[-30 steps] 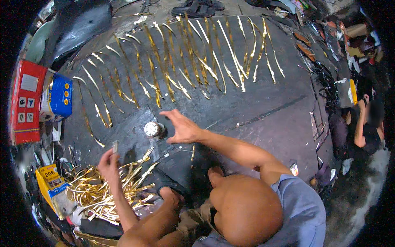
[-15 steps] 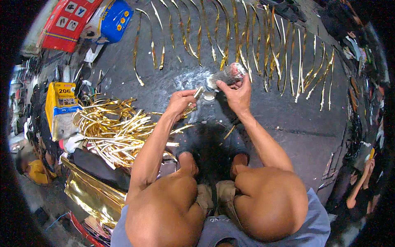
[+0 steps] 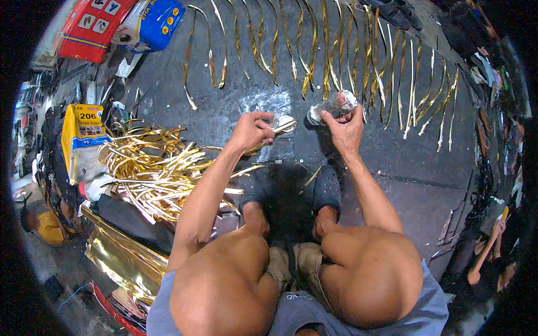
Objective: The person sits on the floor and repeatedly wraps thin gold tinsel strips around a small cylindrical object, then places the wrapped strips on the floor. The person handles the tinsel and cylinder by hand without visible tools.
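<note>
Left hand (image 3: 253,131) has fingers pinched on a gold strip (image 3: 284,127) over the floor (image 3: 398,159), right hand (image 3: 344,129) is wrapped round a grubby bottle (image 3: 332,107), and that strip's probably light, floppy, slick, so grab near its end.

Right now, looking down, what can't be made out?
In the head view:
Grimy cylindrical container: gripped part, hidden by the right hand.
Held gold strip: gripped part, hidden by the left hand.
Laid-out gold strips: some far ends, cut off by the top edge.
Red box: likewise cut off.
</note>
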A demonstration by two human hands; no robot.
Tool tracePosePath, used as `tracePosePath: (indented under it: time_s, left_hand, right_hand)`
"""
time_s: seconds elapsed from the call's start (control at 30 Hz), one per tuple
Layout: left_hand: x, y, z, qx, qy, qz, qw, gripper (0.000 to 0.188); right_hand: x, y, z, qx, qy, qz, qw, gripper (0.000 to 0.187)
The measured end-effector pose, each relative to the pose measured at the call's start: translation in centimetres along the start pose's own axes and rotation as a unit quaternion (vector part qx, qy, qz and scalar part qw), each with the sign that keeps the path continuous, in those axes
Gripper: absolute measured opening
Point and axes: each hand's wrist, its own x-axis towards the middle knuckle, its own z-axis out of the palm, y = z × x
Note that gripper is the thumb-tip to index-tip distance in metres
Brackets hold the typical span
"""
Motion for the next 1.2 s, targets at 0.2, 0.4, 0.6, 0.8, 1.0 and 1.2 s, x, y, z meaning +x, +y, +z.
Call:
tracePosePath:
  time_s: [0.2, 0.4, 0.6, 0.8, 1.0, 1.2]
  left_hand:
    - [4.6, -3.7, 0.0, 0.031, 0.039, 0.003, 0.999, 0.048]
    - [4.7, -1.9, 0.8, 0.099, 0.038, 0.046, 0.993, 0.06]
    - [0.9, 0.0, 4.0, 0.067, 0.071, 0.338, 0.936, 0.063]
    - [0.8, -0.6, 3.8, 0.107, 0.087, 0.279, 0.95, 0.054]
    - [1.6, -0.6, 4.0, 0.119, 0.085, 0.31, 0.939, 0.048]
    - [1.4, -0.3, 3.6, 0.157, 0.095, 0.32, 0.929, 0.044]
  right_hand:
    - [-0.8, -1.5, 3.0, 0.035, -0.09, -0.092, 0.991, 0.069]
    - [-2.5, -0.2, 5.8, -0.106, -0.135, -0.243, 0.955, 0.072]
    - [-3.7, 0.7, 4.9, -0.121, -0.175, -0.271, 0.939, 0.069]
    - [-2.0, 2.7, 5.3, -0.044, -0.203, -0.01, 0.978, 0.049]
    - [1.4, 7.7, 8.9, 0.015, -0.199, 0.142, 0.97, 0.031]
    - [1.7, 3.4, 6.2, 0.221, -0.227, 0.405, 0.858, 0.014]
